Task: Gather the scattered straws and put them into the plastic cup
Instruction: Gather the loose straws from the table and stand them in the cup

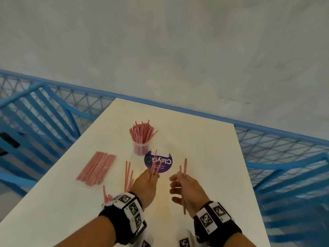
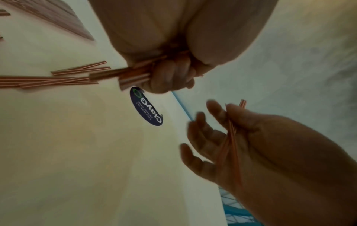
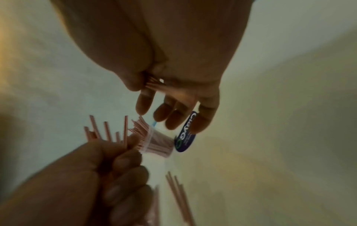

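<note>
Both hands hold straws above the bench point(image 1: 204, 139): our left hand point(image 1: 145, 184) grips several, our right hand point(image 1: 187, 189) pinches a few point(image 1: 185, 166). Others lie loose point(image 1: 128, 173) near the cup point(image 1: 141, 147). Light, slippery, easily crushed, they seem best gripped mid-length.

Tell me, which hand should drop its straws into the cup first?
Probably the left hand. It grips several red-and-white striped straws and sits nearer the clear plastic cup. The right hand pinches only a few straws, farther to the side.
</note>
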Motion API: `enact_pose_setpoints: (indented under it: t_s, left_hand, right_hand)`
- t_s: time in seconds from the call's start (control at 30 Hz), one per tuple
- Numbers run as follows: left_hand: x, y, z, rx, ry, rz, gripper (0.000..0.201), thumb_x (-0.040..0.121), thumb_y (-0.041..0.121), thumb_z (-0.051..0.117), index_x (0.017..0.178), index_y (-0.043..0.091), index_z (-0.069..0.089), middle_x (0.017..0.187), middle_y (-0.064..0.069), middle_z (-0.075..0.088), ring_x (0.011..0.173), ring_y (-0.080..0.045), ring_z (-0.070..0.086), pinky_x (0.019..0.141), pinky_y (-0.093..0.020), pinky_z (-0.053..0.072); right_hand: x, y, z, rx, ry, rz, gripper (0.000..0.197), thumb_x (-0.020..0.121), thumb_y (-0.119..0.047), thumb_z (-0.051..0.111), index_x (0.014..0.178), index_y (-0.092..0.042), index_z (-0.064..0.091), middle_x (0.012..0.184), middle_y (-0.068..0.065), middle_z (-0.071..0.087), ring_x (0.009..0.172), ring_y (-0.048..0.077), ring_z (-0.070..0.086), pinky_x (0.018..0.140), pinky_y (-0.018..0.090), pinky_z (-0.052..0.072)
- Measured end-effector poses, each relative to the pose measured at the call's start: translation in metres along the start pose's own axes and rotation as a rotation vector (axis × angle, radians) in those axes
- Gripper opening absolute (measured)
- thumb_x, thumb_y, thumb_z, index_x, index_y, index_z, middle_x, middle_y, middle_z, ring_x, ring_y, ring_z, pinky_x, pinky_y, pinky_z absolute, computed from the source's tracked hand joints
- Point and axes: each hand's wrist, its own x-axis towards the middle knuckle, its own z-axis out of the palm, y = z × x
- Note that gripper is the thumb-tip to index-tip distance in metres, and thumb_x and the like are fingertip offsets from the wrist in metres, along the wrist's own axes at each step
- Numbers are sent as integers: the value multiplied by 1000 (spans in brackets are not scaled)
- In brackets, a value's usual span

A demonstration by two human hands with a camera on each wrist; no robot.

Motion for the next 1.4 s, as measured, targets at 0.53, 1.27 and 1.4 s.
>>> enact_pose_setpoints:
  t_s: [0.53, 1.27, 1.4]
  left_hand:
    - [-24, 48, -77, 156, -295, 358, 28, 92, 42, 56, 70, 27, 63, 66, 10, 59, 58, -1, 50, 60, -14, 40]
    - [-25, 66, -89, 402, -560, 349, 21, 98, 20, 36, 89, 13, 54, 67, 4, 52, 56, -12, 48, 58, -25, 44]
    - [-21, 68, -90, 544, -409, 496, 13, 96, 19, 40, 89, 21, 50, 74, 9, 48, 63, -7, 43, 64, -24, 40]
  right_hand:
    - [-40, -71, 58, 107, -81, -88, 31, 92, -46, 45, 111, -32, 66, 109, -1, 72, 113, 20, 58, 108, 58, 28]
    - [-47, -84, 69, -107, 103, -120, 43, 89, -26, 36, 88, -8, 75, 93, 12, 74, 91, 25, 66, 93, 45, 49]
    - [-53, -94, 62, -58, 199, -249, 37, 94, -33, 40, 97, -12, 70, 96, 2, 75, 98, 20, 67, 91, 41, 47]
